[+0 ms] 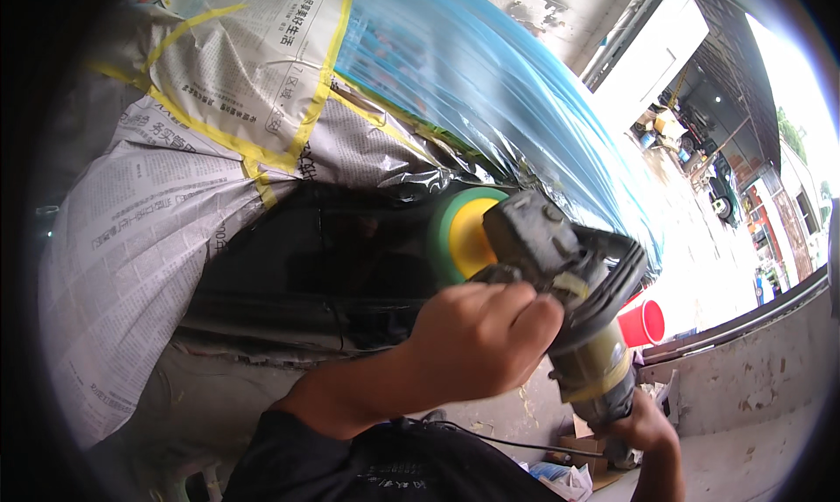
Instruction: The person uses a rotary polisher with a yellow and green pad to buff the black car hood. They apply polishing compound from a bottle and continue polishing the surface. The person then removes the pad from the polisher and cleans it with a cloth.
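Observation:
A worn, dark polisher (595, 362) is held at an angle in both hands. My left hand (486, 336) is closed around its front grip, just behind the head. Lower right, my right hand (645, 425) wraps the rear end of the body, its fingers partly hidden. The round pad, yellow (471, 240) with a green edge, sits against a glossy black car panel (280, 248); the exact contact is hard to see. Newspaper sheets (149, 187) held with yellow tape (210, 136) cover the car on the left. Blue plastic film (472, 56) drapes the part above the panel.
A black power cable (516, 445) runs across below the polisher. Past the tool stands a red bucket (643, 324). A cardboard box (588, 458) and plastic wrapping lie at the bottom right, near a scuffed low wall (744, 375). Beyond it, a bright yard leads to a cluttered shed.

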Available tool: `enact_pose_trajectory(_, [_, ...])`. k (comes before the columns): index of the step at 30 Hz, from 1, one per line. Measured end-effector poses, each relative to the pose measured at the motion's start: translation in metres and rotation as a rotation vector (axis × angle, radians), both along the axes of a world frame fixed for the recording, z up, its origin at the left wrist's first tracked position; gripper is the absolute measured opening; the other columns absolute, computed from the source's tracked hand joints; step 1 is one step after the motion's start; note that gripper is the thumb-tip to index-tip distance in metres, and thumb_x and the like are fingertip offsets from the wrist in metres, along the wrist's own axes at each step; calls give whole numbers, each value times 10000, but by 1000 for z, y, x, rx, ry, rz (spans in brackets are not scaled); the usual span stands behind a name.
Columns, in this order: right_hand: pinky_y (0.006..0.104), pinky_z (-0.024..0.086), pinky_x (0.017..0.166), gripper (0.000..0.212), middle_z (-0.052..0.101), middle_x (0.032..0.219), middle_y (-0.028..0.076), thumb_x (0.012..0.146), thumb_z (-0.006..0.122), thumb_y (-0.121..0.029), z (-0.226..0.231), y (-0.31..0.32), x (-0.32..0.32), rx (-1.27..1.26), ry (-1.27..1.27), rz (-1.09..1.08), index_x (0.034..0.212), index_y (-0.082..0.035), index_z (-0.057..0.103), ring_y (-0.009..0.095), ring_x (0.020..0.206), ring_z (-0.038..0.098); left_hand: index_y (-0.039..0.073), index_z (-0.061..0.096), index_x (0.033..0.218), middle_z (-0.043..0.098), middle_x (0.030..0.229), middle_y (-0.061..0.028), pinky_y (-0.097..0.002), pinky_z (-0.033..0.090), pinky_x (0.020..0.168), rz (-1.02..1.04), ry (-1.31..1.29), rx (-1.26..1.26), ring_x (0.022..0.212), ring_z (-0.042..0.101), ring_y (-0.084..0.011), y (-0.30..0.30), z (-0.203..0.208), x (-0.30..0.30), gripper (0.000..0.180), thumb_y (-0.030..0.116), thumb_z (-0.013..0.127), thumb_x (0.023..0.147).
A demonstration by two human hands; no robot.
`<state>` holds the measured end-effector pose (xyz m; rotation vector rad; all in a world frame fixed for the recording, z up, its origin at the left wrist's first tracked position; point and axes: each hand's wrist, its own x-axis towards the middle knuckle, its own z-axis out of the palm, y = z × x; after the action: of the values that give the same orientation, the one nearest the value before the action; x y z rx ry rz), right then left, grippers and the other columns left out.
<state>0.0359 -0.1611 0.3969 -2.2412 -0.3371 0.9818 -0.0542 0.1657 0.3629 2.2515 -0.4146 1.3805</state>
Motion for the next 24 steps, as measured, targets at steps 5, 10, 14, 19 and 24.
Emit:
enact_pose_trajectory(5, [367,519,953,600,724,1125,178,675,821,-166,-57,-8,-24,60,-51,100,1210,38,641,260,1063,691,42,561,880,530,715,-32,-293,454,447,-16,13,-9,512,565,-156,-5,-19,-43,160,31,682,775])
enact_pose_trajectory(10, [355,528,918,541,733,1082,154,708,795,-150,-77,4,-26,122,-48,91,1195,36,651,218,1014,688,46,557,863,522,702,-31,-291,444,450,-5,26,52,529,563,-154,-2,-22,-51,144,58,687,800])
enact_pose_trajectory(14, [343,531,902,515,729,1082,118,722,780,-118,-60,4,-28,100,-21,36,1197,32,650,175,1000,668,70,553,827,517,703,-25,-288,454,473,-52,35,34,553,570,-162,-6,-25,-31,156,86,707,810])
enact_pose_trajectory(19, [400,526,934,539,724,1112,203,730,802,-194,-55,21,-38,39,-108,193,1200,24,650,321,1070,701,37,544,871,560,741,-60,-299,446,440,-27,45,34,534,581,-177,5,-23,-71,234,65,729,732])
enact_pose_trajectory(24, [405,520,947,617,724,1113,208,713,818,-214,-67,28,-34,24,-104,209,1244,29,620,333,1082,698,35,544,893,580,765,-73,-286,435,460,37,69,61,547,580,-173,7,-34,-88,287,130,769,744])
